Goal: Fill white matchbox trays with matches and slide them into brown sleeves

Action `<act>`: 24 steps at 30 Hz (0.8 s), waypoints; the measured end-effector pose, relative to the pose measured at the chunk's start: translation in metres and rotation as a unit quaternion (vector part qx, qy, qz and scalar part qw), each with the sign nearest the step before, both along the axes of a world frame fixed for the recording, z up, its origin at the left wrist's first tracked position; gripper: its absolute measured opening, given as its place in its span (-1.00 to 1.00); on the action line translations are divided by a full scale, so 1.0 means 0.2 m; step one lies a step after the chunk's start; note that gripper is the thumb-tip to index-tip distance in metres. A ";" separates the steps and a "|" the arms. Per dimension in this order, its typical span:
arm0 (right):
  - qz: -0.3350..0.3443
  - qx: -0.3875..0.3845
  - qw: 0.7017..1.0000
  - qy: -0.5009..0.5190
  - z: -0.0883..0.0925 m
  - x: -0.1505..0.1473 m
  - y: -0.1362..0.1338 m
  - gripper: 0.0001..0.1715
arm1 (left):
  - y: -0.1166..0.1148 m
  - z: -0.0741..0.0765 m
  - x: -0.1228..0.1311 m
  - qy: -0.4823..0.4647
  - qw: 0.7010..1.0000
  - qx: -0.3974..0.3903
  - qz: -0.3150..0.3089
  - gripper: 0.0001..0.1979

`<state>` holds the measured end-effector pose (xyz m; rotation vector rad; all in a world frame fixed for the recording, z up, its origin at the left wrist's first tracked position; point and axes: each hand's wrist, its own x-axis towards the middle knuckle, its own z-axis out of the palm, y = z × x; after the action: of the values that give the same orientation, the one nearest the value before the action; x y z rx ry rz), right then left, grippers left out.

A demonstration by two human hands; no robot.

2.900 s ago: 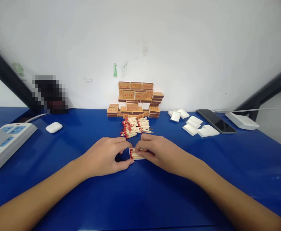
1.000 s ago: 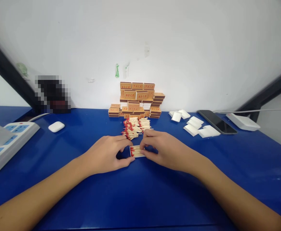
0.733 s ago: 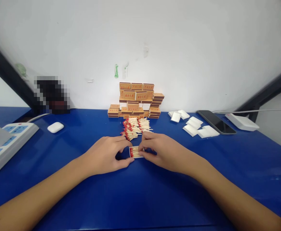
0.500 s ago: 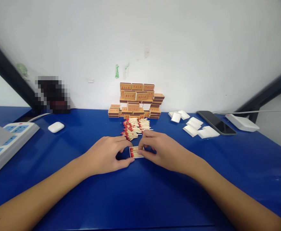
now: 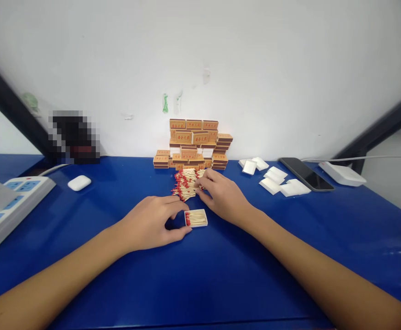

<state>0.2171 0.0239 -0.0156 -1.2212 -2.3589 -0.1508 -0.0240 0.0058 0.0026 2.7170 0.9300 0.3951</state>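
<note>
A white matchbox tray [image 5: 203, 224] lies on the blue table, holding a layer of wooden matches [image 5: 196, 217] with red heads at its left end. My left hand [image 5: 155, 221] grips the tray's left end, thumb at the near corner and fingers at the far one. Behind the tray is a loose pile of matches [image 5: 185, 182]. My right hand [image 5: 222, 195] is at the pile's right side, thumb and fingers curled around a few matches; the fingertips partly hide them.
Stacked matchboxes [image 5: 193, 137] stand against the wall behind the pile. To the right lie several white trays [image 5: 270, 185], a phone [image 5: 305, 174] and a white box [image 5: 343, 174]. At left are a white earbud case [image 5: 79, 183] and a power strip [image 5: 18, 197].
My right hand has moved from the tray away to the match pile behind it, uncovering the tray's right end. My left hand stays on the tray.
</note>
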 end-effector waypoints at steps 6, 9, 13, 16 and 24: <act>-0.020 0.014 0.999 -0.035 0.00 -0.02 0.01 -0.83 | 0.00 0.00 0.00 -0.004 1.000 -0.001 -0.003 -0.75; -0.029 0.015 0.998 -0.050 -0.01 -0.03 0.01 -0.82 | 0.00 0.00 -0.01 -0.007 1.000 0.001 -0.004 -0.75; -0.034 0.014 0.997 -0.064 -0.01 -0.04 0.02 -0.83 | 0.00 0.00 -0.01 -0.011 1.000 0.009 -0.004 -0.76; -0.028 0.024 0.997 -0.062 0.01 -0.02 0.01 -0.84 | 0.00 0.00 0.00 -0.012 1.000 0.015 -0.004 -0.76; 0.056 -0.097 0.993 0.043 0.16 0.08 -0.11 -0.91 | 0.01 0.00 0.00 -0.010 1.000 0.010 -0.001 -0.76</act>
<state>0.2321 0.0023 0.0164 -1.1543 -2.4033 0.1684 -0.0246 0.0070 0.0018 2.7261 0.9224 0.4339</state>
